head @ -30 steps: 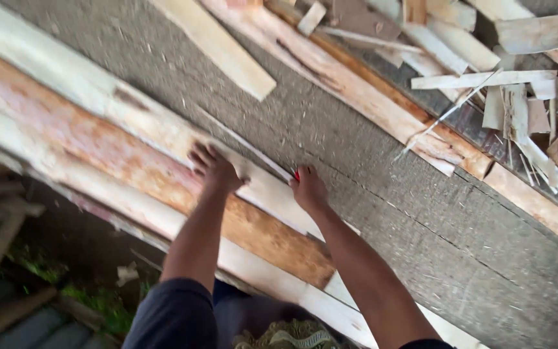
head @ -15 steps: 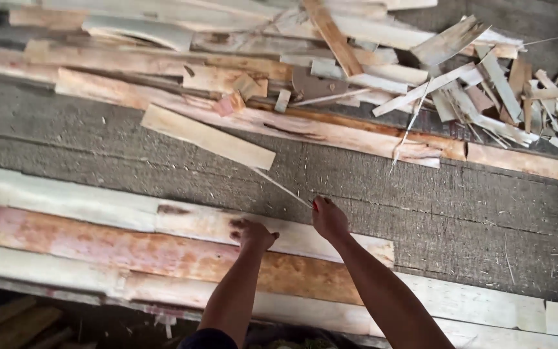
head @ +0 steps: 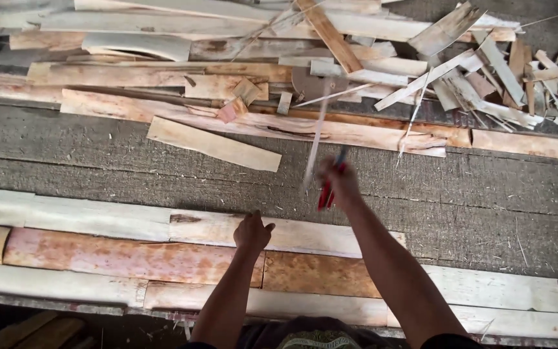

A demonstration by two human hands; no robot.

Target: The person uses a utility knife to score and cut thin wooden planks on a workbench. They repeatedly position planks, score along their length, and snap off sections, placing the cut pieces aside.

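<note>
Head view looks down on the right hand (head: 338, 182), raised and blurred, closed around a thin pale wood sliver (head: 315, 145) with a red-handled tool (head: 326, 194) tucked against the palm, held above the grey rough work surface (head: 485, 200). The left hand (head: 252, 232) rests loosely curled, gripping nothing, on the long pale veneer strip (head: 98, 216) at the near edge. That sliver looks brittle and could snap or slip free, and the splintery scrap heap (head: 473, 71) beyond could snag bare fingers.
</note>
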